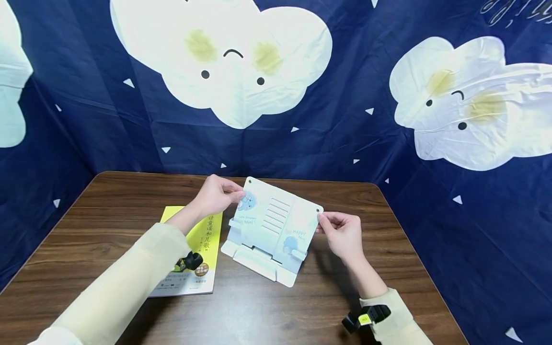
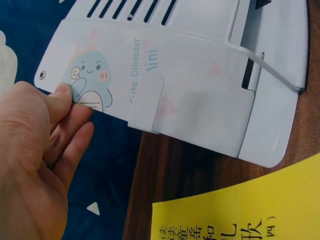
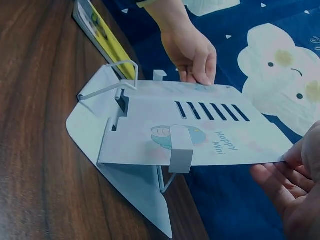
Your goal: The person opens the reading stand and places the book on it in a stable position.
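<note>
A white book stand (image 1: 252,232) with pale blue dinosaur prints and a row of slots is tilted over the table, its base ledge toward me. My left hand (image 1: 215,195) pinches the panel's left edge near the top corner, thumb on the printed face. On the opposite side my right hand (image 1: 346,235) holds the other edge by its upper corner, between thumb and fingers. Small page clips (image 3: 181,150) stick out at both sides, and a bent wire support (image 3: 167,181) shows under the panel in the right wrist view.
Under my left forearm lies a yellow and white book (image 1: 214,225), partly covered by the sleeve. The brown wooden table (image 1: 276,316) ends at a dark blue curtain (image 1: 353,139) printed with clouds, which hangs behind it and along the sides.
</note>
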Available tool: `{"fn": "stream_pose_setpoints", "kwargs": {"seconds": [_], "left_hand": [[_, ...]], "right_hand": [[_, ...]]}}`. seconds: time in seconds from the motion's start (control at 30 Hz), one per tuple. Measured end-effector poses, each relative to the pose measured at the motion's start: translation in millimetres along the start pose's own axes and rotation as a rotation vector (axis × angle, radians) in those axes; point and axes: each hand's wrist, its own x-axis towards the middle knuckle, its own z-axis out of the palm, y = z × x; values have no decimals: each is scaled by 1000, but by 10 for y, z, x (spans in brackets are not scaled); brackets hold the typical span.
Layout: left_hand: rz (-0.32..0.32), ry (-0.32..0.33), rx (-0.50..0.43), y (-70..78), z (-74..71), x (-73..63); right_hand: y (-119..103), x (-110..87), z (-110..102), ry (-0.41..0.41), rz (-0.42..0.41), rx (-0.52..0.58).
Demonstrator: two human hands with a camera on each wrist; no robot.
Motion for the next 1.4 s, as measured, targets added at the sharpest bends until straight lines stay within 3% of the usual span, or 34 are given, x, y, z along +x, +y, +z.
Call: {"fn": "stream_pose_setpoints", "kwargs": {"seconds": [0.87,1.4], "left_hand": [[-20,-1,-54,5,-21,-188],[-7,10,-92,21,-10,-275]], "right_hand": [[80,275,-20,-30,41,-91],[122,422,29,-41,124,-115]]}}
